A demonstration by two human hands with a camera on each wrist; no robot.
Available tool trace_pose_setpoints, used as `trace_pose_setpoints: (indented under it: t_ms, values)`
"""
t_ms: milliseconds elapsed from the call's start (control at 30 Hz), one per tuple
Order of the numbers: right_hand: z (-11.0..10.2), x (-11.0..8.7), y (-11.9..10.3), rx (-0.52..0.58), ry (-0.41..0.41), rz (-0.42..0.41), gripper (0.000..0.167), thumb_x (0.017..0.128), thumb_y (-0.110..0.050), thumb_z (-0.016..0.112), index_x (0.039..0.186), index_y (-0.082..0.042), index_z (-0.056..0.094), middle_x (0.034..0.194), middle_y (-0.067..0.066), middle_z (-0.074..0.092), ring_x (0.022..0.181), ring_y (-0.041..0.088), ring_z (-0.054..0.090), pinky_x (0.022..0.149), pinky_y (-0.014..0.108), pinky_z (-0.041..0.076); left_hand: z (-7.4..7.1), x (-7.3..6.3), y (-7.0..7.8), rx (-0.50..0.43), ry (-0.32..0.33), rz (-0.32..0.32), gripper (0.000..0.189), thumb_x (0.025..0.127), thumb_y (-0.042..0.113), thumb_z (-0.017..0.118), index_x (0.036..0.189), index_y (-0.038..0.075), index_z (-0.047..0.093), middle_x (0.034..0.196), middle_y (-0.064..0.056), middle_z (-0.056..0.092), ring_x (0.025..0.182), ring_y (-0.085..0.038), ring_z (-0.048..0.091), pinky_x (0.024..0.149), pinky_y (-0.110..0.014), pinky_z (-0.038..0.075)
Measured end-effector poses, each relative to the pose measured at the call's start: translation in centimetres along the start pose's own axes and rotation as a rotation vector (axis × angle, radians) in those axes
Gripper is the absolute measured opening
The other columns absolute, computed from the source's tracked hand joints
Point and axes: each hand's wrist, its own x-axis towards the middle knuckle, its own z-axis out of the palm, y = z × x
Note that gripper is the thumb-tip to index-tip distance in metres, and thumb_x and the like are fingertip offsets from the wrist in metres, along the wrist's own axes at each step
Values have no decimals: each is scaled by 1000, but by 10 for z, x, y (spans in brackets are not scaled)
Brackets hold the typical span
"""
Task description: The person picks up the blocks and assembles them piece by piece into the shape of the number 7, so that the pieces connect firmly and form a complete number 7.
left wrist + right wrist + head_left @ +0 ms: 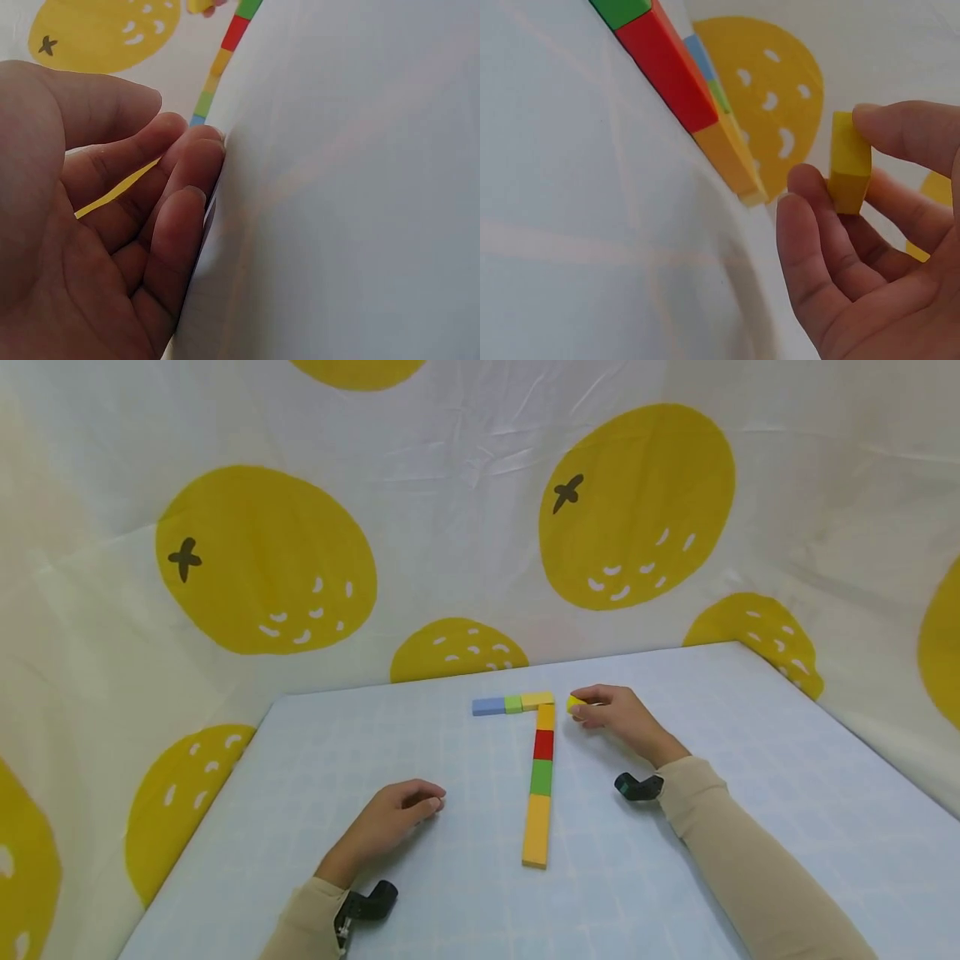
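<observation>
Between its thumb and fingers my right hand [618,717] pinches a small yellow block [850,161], just right of the corner where two rows of blocks meet. One row runs toward me: an orange block [546,717], a red block [543,745], a green block [541,777] and a longer orange block [536,832]. Across the far end lie a blue block [488,706], a light green block [513,704] and a pale yellow block [537,700]. My left hand [393,817] rests on the table left of the rows, fingers loosely curled, holding nothing.
A pale blue checked cloth covers the table [300,827]. Behind it and at the sides hangs a white curtain [450,527] printed with large yellow fruit. A small black camera sits on each wrist.
</observation>
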Motion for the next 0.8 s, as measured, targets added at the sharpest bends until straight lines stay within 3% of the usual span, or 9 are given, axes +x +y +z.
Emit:
trace_pose_setpoints:
  t_ms: [133, 467, 800]
  values:
    - [1, -2, 1, 16, -8, 7, 53, 95, -35, 70, 138, -7, 58, 122, 12, 66, 108, 28, 67, 96, 40, 52, 4, -2, -2, -5, -9, -1, 21, 98, 33, 65, 112, 19, 72, 102, 7, 69, 95, -14, 61, 88, -38, 49]
    - [14, 9, -5, 42, 4, 21, 47, 96, -36, 68, 135, -10, 60, 126, 10, 63, 109, 26, 66, 96, 40, 52, 4, -3, 0, 55, 22, 10, 18, 99, 32, 65, 112, 22, 72, 115, 8, 68, 112, -16, 59, 97, -45, 47]
    - [28, 23, -14, 63, -8, -14, 47, 96, -33, 68, 135, -7, 60, 128, 10, 61, 108, 26, 65, 91, 38, 55, 3, -2, 1, 67, -3, 17, 19, 99, 32, 64, 114, 23, 72, 115, 8, 67, 107, -15, 59, 93, -44, 48]
